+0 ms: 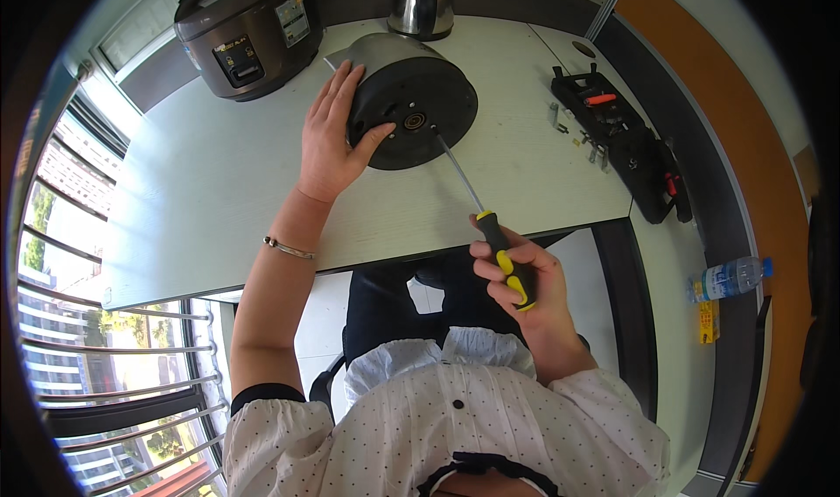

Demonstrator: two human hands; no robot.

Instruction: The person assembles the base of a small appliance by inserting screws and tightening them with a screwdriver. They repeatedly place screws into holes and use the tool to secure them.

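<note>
A metal kettle [413, 86] lies on its side on the table, its round black base turned toward me. My left hand [332, 134] is wrapped over its left side, fingers on the metal body and thumb pressed on the black base near the centre. In my right hand [530, 274] is a screwdriver [495, 234] with a black and yellow handle and a long metal shaft. Its tip touches the base just right of the round central connector, at what looks like a screw point. Other small screws or holes surround that connector.
A brown rice cooker [249, 38] stands at the back left, and a shiny kettle [421, 5] at the back. On the right lies an open black tool case [617, 134] with small metal bits beside it. A water bottle [733, 280] lies farther right, by a yellow box [708, 322].
</note>
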